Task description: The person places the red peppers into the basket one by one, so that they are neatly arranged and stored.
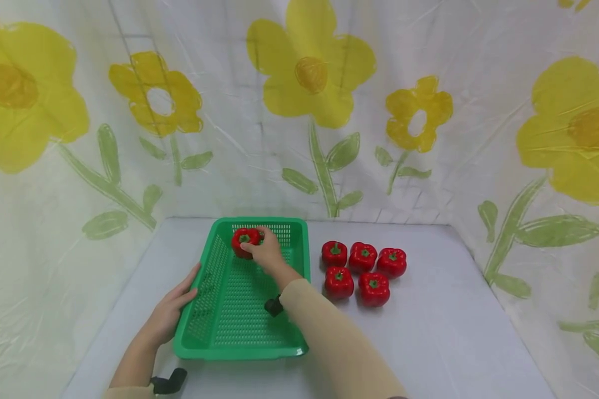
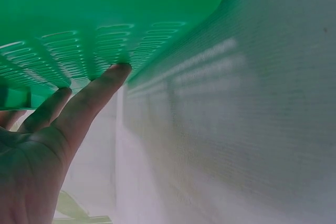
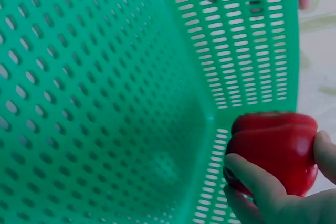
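A green slotted basket (image 1: 214, 277) lies on the grey table. My right hand (image 1: 264, 250) reaches into its far left corner and grips a red bell pepper (image 1: 244, 242), fingers curled round it; the right wrist view shows the pepper (image 3: 275, 148) close to the basket's corner wall (image 3: 231, 40). My left hand (image 1: 172, 310) rests with straight fingers against the basket's left outer wall; in the left wrist view its fingers (image 2: 94, 95) touch the green wall (image 2: 105, 19) from outside. Several more red peppers (image 1: 361, 266) sit in a cluster right of the basket.
A flowered plastic sheet (image 1: 299, 111) walls in the table at the back and both sides. Bare grey table surface (image 1: 454, 332) lies right of the peppers and in front of the basket.
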`<state>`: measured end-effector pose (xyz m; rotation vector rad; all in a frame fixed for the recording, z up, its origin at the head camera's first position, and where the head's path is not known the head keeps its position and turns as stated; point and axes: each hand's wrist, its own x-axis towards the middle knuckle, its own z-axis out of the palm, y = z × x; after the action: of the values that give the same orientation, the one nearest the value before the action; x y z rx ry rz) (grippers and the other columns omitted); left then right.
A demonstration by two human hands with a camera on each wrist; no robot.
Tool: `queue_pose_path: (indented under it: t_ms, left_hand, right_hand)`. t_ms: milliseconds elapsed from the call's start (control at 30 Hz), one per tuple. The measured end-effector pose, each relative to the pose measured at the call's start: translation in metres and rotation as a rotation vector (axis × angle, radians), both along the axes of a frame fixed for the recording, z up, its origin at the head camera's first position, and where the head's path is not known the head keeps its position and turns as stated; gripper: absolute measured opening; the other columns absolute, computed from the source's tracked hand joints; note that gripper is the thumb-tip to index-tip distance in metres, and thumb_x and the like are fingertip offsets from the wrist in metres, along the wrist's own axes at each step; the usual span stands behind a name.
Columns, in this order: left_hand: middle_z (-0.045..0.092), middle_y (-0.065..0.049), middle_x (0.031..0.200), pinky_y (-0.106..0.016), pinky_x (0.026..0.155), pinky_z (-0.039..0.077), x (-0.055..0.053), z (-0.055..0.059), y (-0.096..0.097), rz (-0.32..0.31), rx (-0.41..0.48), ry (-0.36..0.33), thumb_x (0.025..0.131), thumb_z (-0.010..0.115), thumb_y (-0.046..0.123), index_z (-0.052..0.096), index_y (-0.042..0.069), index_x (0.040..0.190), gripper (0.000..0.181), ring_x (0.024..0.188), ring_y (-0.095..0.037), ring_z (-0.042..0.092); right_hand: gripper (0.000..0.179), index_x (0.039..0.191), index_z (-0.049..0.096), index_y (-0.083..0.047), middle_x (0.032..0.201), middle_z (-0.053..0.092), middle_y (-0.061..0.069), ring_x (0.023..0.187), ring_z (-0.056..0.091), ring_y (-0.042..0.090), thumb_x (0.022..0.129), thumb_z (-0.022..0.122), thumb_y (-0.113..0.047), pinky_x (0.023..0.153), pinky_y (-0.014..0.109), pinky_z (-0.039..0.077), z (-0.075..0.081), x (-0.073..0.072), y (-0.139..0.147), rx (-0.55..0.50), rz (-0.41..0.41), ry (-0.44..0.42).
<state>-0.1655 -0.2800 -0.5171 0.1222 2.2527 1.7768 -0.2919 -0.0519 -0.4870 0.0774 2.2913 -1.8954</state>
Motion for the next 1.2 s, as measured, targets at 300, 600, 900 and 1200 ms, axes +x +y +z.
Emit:
queue_pose_path:
  t_ms: [300, 600, 900, 1200]
  left_hand:
    - [-0.001, -0.007, 0.171, -0.024, 0.106, 0.044, 0.001, 0.002, 0.000, -0.008, 0.036, 0.007, 0.111, 0.033, 0.035, 0.009, 0.034, 0.163, 0.057, 0.154, -0.045, 0.003]
    - [-0.002, -0.007, 0.170, -0.033, 0.106, 0.048, 0.002, 0.004, -0.001, 0.005, 0.022, 0.000, 0.111, 0.032, 0.036, 0.009, 0.035, 0.163, 0.057, 0.153, -0.046, 0.004]
    - [-0.002, -0.006, 0.171, -0.020, 0.099, 0.049, 0.003, 0.006, 0.001, 0.010, 0.053, -0.011, 0.111, 0.033, 0.034, 0.010, 0.033, 0.163, 0.057, 0.154, -0.045, 0.003]
    - [-0.001, -0.004, 0.170, -0.020, 0.104, 0.040, 0.000, 0.005, 0.000, 0.004, 0.011, 0.003, 0.110, 0.034, 0.037, 0.011, 0.035, 0.163, 0.057, 0.154, -0.044, 0.002]
  right_hand:
    - [0.063, 0.145, 0.049, -0.009, 0.139, 0.056, 0.013, 0.127, 0.056, 0.032, 0.090, 0.078, -0.014, 0.091, 0.043, 0.060, -0.014, 0.000, -0.008, -0.047, -0.021, -0.018]
    - [0.064, 0.147, 0.048, -0.008, 0.138, 0.056, 0.012, 0.126, 0.056, 0.030, 0.090, 0.077, -0.010, 0.095, 0.043, 0.057, -0.020, -0.001, -0.015, -0.003, 0.009, 0.008]
    - [0.060, 0.145, 0.049, -0.011, 0.140, 0.056, 0.011, 0.127, 0.056, 0.030, 0.092, 0.075, -0.010, 0.097, 0.044, 0.057, -0.033, -0.004, -0.017, 0.001, 0.007, 0.017]
    - [0.061, 0.148, 0.047, -0.013, 0.142, 0.056, 0.010, 0.129, 0.055, 0.028, 0.093, 0.074, -0.013, 0.100, 0.044, 0.055, -0.030, -0.005, -0.018, 0.079, 0.025, 0.009]
